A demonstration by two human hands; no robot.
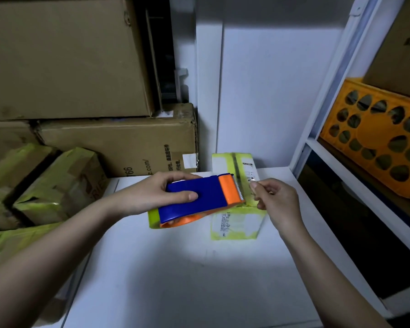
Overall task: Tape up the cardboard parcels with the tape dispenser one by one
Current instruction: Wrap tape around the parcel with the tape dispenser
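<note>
- Gripping the dispenser (194, 197), the left hand (152, 192) is curling thumb and fingers round its blue body, just over the parcel (237, 223)
- The right hand (273, 197) is pinching tape at the orange blade end
- The parcel is lying on the white table (187, 275), beside stacked boxes (118, 147)

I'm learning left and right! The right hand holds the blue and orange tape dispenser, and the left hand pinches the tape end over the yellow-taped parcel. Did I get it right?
Almost, but the hands are swapped. The head view shows the left hand holding the blue and orange tape dispenser, while the right hand pinches the tape end over the yellow-taped parcel.
</note>
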